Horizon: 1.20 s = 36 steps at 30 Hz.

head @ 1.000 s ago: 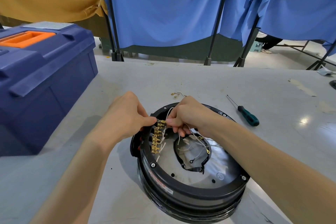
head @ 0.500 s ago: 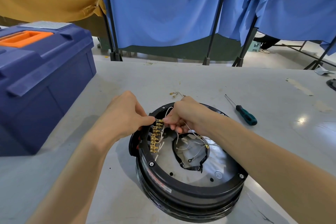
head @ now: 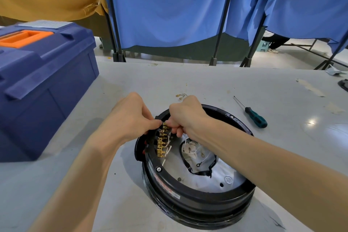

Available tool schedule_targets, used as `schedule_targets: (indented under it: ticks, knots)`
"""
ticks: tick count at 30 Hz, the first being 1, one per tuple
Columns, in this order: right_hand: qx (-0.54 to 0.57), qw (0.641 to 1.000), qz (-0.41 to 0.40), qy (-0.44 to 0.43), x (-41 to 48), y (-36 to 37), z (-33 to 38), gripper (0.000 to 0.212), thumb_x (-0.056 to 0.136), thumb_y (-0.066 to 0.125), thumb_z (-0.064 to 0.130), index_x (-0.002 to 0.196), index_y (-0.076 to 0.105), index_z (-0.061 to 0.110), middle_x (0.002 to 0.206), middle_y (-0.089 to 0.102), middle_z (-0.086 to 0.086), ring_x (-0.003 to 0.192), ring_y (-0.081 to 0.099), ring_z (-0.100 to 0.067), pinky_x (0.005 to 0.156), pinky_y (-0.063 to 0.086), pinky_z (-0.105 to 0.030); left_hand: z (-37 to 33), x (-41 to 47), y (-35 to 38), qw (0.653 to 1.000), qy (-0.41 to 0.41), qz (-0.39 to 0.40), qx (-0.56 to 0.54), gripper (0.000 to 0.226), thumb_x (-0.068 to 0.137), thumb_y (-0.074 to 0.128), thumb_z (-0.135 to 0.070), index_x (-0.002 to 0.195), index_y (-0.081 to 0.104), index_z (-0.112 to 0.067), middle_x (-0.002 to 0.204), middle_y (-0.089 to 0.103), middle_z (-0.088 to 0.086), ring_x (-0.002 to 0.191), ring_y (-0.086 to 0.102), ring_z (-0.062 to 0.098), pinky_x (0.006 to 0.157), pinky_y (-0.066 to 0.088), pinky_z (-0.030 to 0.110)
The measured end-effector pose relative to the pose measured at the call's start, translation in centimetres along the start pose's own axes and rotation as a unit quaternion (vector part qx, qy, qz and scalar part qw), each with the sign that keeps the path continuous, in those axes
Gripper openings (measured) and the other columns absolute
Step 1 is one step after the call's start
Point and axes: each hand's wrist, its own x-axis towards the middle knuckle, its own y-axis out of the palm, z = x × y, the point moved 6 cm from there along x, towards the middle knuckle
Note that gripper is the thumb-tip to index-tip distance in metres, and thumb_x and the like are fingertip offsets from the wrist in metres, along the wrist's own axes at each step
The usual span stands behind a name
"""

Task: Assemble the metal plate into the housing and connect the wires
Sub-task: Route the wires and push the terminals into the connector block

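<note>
Where the bench [head: 207, 81] is shared with a blue toolbox [head: 47, 84], the black housing [head: 188, 197] is set, the metal plate [head: 207, 181] seated inside. By the left hand [head: 130, 117] and right hand [head: 186, 115], the top of the brass terminal row [head: 162, 142] is pinched from 2 sides, near white wires [head: 194, 152].

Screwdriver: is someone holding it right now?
No, the screwdriver lies on the table right of the housing, while the left hand and right hand pinch at the terminals.
</note>
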Motion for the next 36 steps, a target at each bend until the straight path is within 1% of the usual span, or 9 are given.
schedule_targets:
  ticks: [3, 8, 11, 15, 19, 23, 30, 33, 36]
  knots:
    - [-0.009, 0.999, -0.017, -0.032, -0.3, -0.1, 0.1, 0.015, 0.079, 0.051, -0.002, 0.067, 0.058, -0.004, 0.032, 0.052, -0.003, 0.022, 0.044, -0.015, 0.036, 0.033, -0.014, -0.4, -0.1, 0.0, 0.999, 0.001, -0.018, 0.029, 0.024, 0.077, 0.079, -0.028, 0.060, 0.074, -0.012, 0.049, 0.057, 0.000, 0.049, 0.045, 0.013, 0.045, 0.030, 0.022]
    - [-0.004, 0.996, 0.075, -0.049, -1.1, -0.9, -0.2, 0.009, 0.087, 0.067, 0.000, 0.080, 0.067, -0.006, 0.051, 0.065, -0.013, 0.041, 0.061, -0.020, 0.040, 0.048, -0.022, 0.0, -0.4, 0.0, 1.000, -0.017, -0.012, 0.008, 0.021, 0.078, 0.080, -0.030, 0.070, 0.076, -0.011, 0.067, 0.068, 0.004, 0.068, 0.061, 0.018, 0.056, 0.040, 0.023]
    - [-0.047, 0.987, 0.062, -0.139, -1.6, -2.2, -0.1, 0.004, 0.081, 0.076, 0.003, 0.081, 0.072, 0.002, 0.064, 0.071, -0.015, 0.052, 0.066, -0.018, 0.054, 0.056, -0.025, 0.1, -0.4, -0.1, 1.000, -0.025, 0.000, -0.010, 0.022, 0.078, 0.080, -0.032, 0.071, 0.077, -0.011, 0.068, 0.069, 0.005, 0.062, 0.058, 0.015, 0.051, 0.037, 0.022]
    - [-0.197, 0.946, 0.002, -0.259, -2.5, -2.2, 0.9, 0.007, 0.076, 0.080, 0.012, 0.072, 0.075, 0.014, 0.061, 0.065, 0.007, 0.056, 0.057, -0.003, 0.057, 0.045, -0.019, 0.0, -0.4, -0.2, 1.000, -0.021, -0.001, -0.011, 0.022, 0.078, 0.080, -0.032, 0.071, 0.077, -0.011, 0.067, 0.070, 0.005, 0.058, 0.056, 0.013, 0.048, 0.035, 0.021]
    - [-0.268, 0.917, -0.036, -0.293, -2.4, -0.8, 1.5, 0.007, 0.079, 0.072, 0.006, 0.074, 0.072, 0.011, 0.075, 0.065, 0.000, 0.078, 0.062, -0.019, 0.070, 0.053, -0.034, 0.1, -0.4, -0.2, 1.000, -0.020, -0.002, -0.006, 0.023, 0.079, 0.079, -0.032, 0.068, 0.075, -0.011, 0.064, 0.067, 0.004, 0.054, 0.053, 0.012, 0.046, 0.033, 0.020]
    - [-0.304, 0.898, -0.064, -0.311, -2.5, 0.4, 2.0, 0.015, 0.074, 0.058, -0.001, 0.075, 0.057, 0.013, 0.089, 0.064, -0.011, 0.091, 0.056, -0.028, 0.072, 0.047, -0.033, -0.2, -0.2, -0.1, 1.000, -0.004, -0.002, 0.008, 0.023, 0.079, 0.078, -0.027, 0.062, 0.074, -0.011, 0.058, 0.065, 0.005, 0.053, 0.052, 0.015, 0.046, 0.034, 0.020]
    - [-0.300, 0.902, -0.045, -0.306, -2.2, -0.3, 2.0, 0.004, 0.079, 0.069, 0.009, 0.078, 0.066, 0.012, 0.086, 0.067, -0.008, 0.084, 0.062, -0.024, 0.074, 0.054, -0.035, 0.0, -0.1, 0.0, 1.000, 0.000, -0.012, 0.014, 0.022, 0.078, 0.079, -0.030, 0.065, 0.076, -0.012, 0.061, 0.067, 0.004, 0.058, 0.055, 0.015, 0.048, 0.036, 0.020]
    - [-0.271, 0.914, 0.004, -0.302, -1.9, -1.3, 1.8, 0.013, 0.078, 0.079, 0.023, 0.078, 0.076, 0.010, 0.072, 0.070, -0.003, 0.066, 0.060, -0.011, 0.057, 0.046, -0.019, 0.4, 0.0, -0.2, 1.000, -0.007, -0.013, 0.006, 0.027, 0.075, 0.080, -0.037, 0.062, 0.077, -0.014, 0.055, 0.067, 0.002, 0.043, 0.046, 0.005, 0.037, 0.028, 0.011]
    - [-0.201, 0.925, 0.004, -0.324, -1.4, -4.0, 2.1, 0.012, 0.081, 0.078, 0.025, 0.079, 0.079, 0.013, 0.072, 0.072, 0.003, 0.065, 0.061, -0.003, 0.060, 0.045, -0.014, 0.8, 0.2, -0.6, 0.999, 0.003, -0.051, 0.002, 0.035, 0.073, 0.077, -0.051, 0.064, 0.078, -0.017, 0.052, 0.065, 0.000, 0.046, 0.049, 0.006, 0.043, 0.035, 0.018]
